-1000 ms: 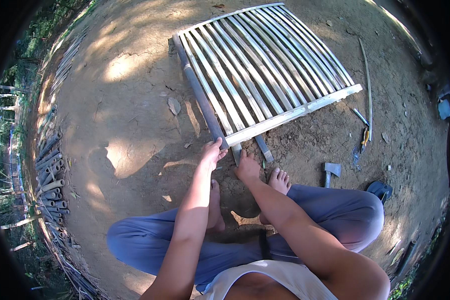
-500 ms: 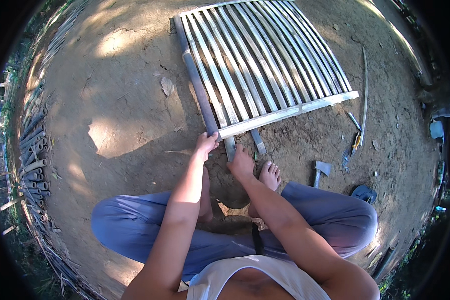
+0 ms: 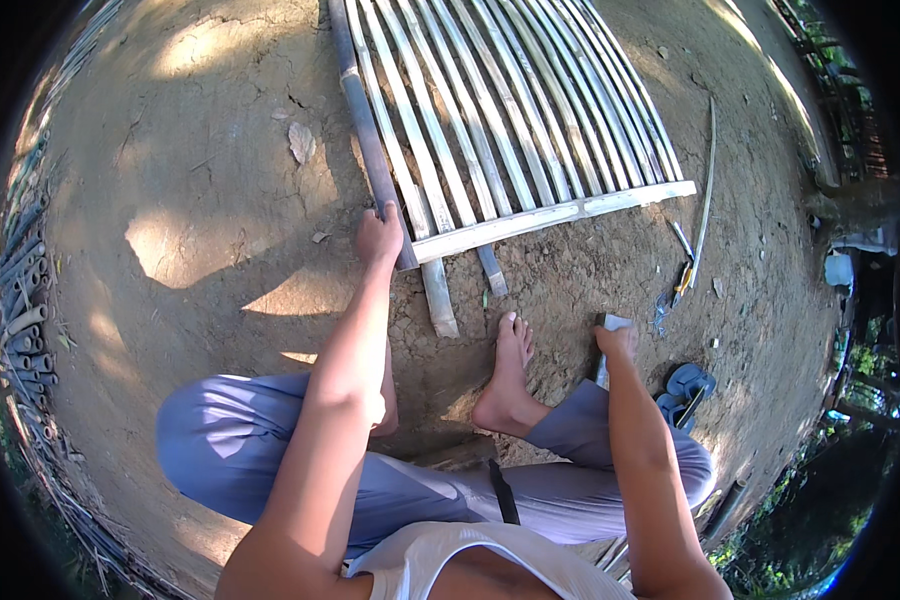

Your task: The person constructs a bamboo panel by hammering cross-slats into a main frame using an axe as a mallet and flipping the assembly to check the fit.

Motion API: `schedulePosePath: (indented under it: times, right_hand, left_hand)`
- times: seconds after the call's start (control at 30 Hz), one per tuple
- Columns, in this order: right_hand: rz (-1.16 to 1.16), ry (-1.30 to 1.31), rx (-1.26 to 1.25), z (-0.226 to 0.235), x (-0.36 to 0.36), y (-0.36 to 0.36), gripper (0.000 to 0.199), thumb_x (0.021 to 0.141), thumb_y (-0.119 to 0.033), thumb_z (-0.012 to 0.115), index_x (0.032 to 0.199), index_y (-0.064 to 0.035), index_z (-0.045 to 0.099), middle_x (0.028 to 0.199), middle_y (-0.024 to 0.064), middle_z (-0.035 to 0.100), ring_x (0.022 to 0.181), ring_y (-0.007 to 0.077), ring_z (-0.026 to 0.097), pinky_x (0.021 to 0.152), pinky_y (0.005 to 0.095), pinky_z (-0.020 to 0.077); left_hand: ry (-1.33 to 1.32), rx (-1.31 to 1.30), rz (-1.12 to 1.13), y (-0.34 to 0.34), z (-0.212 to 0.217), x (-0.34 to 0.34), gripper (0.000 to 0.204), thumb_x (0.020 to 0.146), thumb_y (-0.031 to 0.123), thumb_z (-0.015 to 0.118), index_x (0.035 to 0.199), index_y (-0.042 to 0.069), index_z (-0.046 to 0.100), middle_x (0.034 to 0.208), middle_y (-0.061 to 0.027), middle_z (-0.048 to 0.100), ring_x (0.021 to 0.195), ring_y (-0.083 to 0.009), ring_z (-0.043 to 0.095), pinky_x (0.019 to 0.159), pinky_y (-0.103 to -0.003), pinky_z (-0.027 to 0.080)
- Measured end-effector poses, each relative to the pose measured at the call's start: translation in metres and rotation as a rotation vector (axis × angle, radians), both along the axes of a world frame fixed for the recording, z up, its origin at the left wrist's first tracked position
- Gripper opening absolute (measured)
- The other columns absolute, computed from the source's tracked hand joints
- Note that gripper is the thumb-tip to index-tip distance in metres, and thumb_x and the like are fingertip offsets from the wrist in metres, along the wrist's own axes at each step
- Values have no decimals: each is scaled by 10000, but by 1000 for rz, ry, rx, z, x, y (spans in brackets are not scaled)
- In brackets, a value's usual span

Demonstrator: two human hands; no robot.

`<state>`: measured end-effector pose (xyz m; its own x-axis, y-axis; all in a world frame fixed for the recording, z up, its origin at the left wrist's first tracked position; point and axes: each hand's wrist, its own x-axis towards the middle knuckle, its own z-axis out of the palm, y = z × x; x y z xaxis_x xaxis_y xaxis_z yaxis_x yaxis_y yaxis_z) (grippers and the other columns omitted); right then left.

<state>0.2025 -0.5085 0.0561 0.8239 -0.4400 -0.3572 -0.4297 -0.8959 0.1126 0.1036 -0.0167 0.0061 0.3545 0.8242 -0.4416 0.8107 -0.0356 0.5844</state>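
Leaving the protruding strip [image 3: 437, 300], the right hand [image 3: 620, 342] now curls round the hatchet [image 3: 613, 321] at right — only the left hand [image 3: 380, 235], wrapped round the dark pole [image 3: 368, 140], steadies the slatted panel [image 3: 550, 216] on the far side.

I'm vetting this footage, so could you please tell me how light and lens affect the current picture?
In the head view, sun patches mottle the shaded ground; the slatted panel there looks bright and bowed, perhaps partly from the fisheye lens; black fills the head view's corners.
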Motion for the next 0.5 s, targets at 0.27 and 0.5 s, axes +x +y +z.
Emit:
schedulePosePath:
  times: [0.27,0.5]
  right_hand:
    - [33,300,230,11,-3,-38,668,713,-359,897,1170,86,698,1059,192,740,984,294,715,791,454,558]
    - [270,-162,659,120,40,102,457,872,-254,819,1127,62,608,883,148,717,633,210,678,602,344,560]
  left_hand:
    - [-6,161,91,-22,-14,-8,533,1078,519,395,1138,73,680,1072,-224,734,1023,-453,689,891,-568,524]
    - [-49,51,167,-31,-14,10,597,1073,550,373,1004,71,722,973,-245,735,968,-468,695,872,-584,526]
